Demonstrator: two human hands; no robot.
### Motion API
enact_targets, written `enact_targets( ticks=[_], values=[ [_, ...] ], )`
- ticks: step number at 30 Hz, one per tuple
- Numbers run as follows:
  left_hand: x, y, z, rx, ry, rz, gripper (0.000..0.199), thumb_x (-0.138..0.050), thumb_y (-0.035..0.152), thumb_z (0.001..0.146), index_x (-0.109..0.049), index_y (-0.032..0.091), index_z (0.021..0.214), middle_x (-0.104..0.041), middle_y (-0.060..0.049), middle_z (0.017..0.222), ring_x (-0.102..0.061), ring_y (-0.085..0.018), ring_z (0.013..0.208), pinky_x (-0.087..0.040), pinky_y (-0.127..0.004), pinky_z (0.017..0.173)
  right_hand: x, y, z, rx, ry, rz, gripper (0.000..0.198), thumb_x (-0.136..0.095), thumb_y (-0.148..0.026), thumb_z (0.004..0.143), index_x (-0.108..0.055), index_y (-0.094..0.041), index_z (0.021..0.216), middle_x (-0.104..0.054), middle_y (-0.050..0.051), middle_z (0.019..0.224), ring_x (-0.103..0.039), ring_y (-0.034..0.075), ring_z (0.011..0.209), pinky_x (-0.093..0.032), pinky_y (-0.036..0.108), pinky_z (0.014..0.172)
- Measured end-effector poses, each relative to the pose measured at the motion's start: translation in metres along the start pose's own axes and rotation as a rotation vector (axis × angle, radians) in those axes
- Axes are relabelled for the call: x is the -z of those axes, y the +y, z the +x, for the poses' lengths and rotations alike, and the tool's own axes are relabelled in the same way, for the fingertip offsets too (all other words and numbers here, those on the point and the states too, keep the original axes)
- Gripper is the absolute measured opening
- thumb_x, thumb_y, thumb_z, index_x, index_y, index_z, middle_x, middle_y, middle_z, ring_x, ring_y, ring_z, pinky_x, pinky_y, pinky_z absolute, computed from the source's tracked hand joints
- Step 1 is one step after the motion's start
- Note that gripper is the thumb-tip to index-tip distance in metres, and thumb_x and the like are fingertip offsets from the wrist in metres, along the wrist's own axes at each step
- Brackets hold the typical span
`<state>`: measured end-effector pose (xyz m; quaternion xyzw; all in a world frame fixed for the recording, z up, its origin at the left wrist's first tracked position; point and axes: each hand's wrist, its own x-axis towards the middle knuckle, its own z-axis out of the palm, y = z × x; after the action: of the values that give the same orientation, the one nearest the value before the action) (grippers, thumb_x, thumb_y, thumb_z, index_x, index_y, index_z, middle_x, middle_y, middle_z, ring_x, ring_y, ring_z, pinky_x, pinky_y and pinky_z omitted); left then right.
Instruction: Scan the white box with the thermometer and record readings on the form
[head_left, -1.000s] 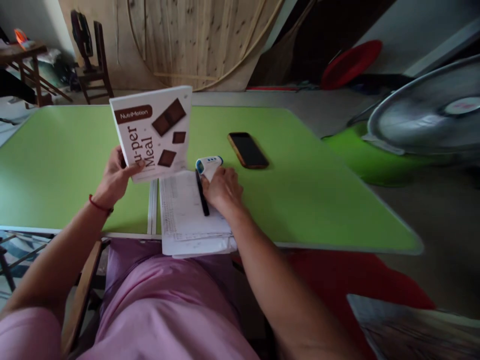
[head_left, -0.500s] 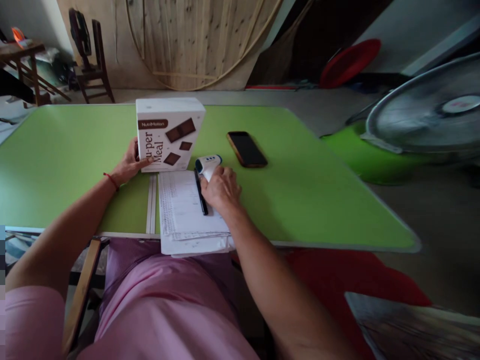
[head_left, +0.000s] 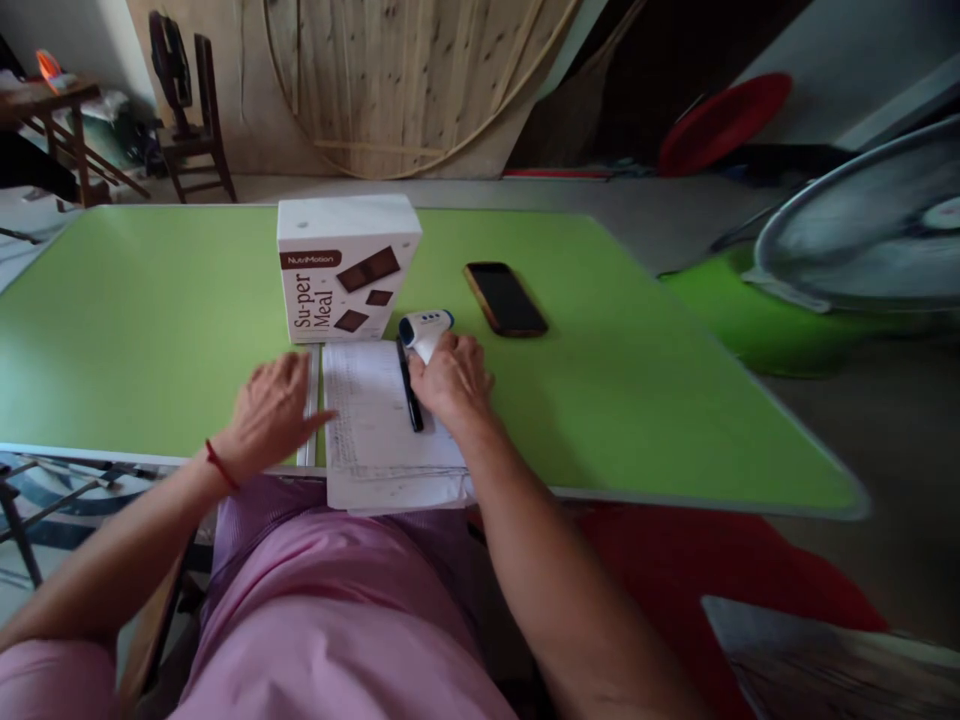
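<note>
One box (head_left: 337,290) stands upright on the green table (head_left: 637,410) in the head view, lettered "NutriMotion" and "Su-per Meal" beside three pictured brown pieces. The left hand (head_left: 271,410), empty, thumb out, is near it. The right hand (head_left: 454,385) grasps one white device (head_left: 426,327). One pen (head_left: 409,385) lies on papers (head_left: 367,405), their writing too small to read; one phone (head_left: 508,299) lies beyond.

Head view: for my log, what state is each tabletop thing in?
White cardboard box: upright, top closed.
White plastic device, blue-trimmed: in the right hand.
Black rectangular phone: face up, screen dark.
Stacked white paper sheets: flat, written on.
Slim black pen: lying on them.
</note>
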<state>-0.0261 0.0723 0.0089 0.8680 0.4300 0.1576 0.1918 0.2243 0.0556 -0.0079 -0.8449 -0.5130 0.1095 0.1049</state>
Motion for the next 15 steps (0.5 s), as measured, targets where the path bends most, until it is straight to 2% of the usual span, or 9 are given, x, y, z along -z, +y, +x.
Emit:
enact_targets(
  ticks=[2, 4, 7, 10, 13, 15],
  values=[
    [-0.012, 0.027, -0.024, -0.182, -0.064, -0.004, 0.07, -0.065, 0.056, 0.1, -0.048, 0.015, 0.154, -0.054, -0.025, 0.151, -0.056, -0.043, 0.136, -0.05, -0.061, 0.111, 0.0, 0.001, 0.001, 0.006, 0.007, 0.007, 0.04, -0.052, -0.03, 0.1, -0.057, -0.003, 0.13, -0.056, 0.032, 0.135, -0.053, 0.042, 0.128, -0.051, 0.052, 0.092],
    [-0.022, 0.042, -0.037, -0.268, -0.074, 0.017, 0.063, -0.061, 0.053, 0.103, -0.053, 0.013, 0.15, -0.056, -0.026, 0.151, -0.054, -0.042, 0.14, -0.049, -0.06, 0.114, 0.0, 0.004, 0.001, 0.01, 0.012, 0.024, 0.039, -0.053, -0.03, 0.099, -0.059, -0.004, 0.128, -0.057, 0.032, 0.134, -0.053, 0.042, 0.127, -0.051, 0.052, 0.092],
    [-0.029, 0.046, -0.041, -0.287, -0.079, 0.061, 0.054, -0.063, 0.051, 0.103, -0.065, 0.011, 0.138, -0.062, -0.025, 0.145, -0.056, -0.041, 0.138, -0.048, -0.06, 0.115, 0.003, 0.009, -0.001, 0.041, 0.08, 0.053, 0.039, -0.053, -0.032, 0.098, -0.061, -0.007, 0.128, -0.06, 0.029, 0.13, -0.054, 0.041, 0.126, -0.049, 0.052, 0.097],
    [-0.029, 0.042, -0.04, -0.282, -0.068, 0.064, 0.051, -0.067, 0.051, 0.1, -0.069, 0.012, 0.133, -0.064, -0.023, 0.142, -0.057, -0.041, 0.135, -0.049, -0.059, 0.113, 0.009, 0.01, -0.01, 0.167, 0.199, 0.092, 0.037, -0.047, -0.029, 0.101, -0.064, -0.01, 0.129, -0.063, 0.025, 0.129, -0.056, 0.037, 0.125, -0.046, 0.049, 0.103],
    [-0.03, 0.041, -0.04, -0.295, -0.037, 0.077, 0.049, -0.067, 0.051, 0.101, -0.07, 0.012, 0.131, -0.066, -0.021, 0.14, -0.059, -0.038, 0.132, -0.05, -0.056, 0.111, 0.015, 0.003, -0.024, 0.291, 0.109, 0.066, 0.03, -0.046, -0.024, 0.103, -0.069, -0.014, 0.12, -0.07, 0.019, 0.115, -0.065, 0.031, 0.105, -0.049, 0.042, 0.092],
    [-0.032, 0.042, -0.041, -0.304, -0.007, 0.102, 0.049, -0.065, 0.052, 0.102, -0.07, 0.012, 0.13, -0.067, -0.02, 0.139, -0.061, -0.037, 0.129, -0.052, -0.053, 0.109, 0.017, -0.006, -0.034, 0.301, 0.012, -0.033, 0.025, -0.052, -0.024, 0.102, -0.071, -0.014, 0.115, -0.071, 0.018, 0.108, -0.067, 0.029, 0.094, -0.049, 0.038, 0.081]
  ],
)
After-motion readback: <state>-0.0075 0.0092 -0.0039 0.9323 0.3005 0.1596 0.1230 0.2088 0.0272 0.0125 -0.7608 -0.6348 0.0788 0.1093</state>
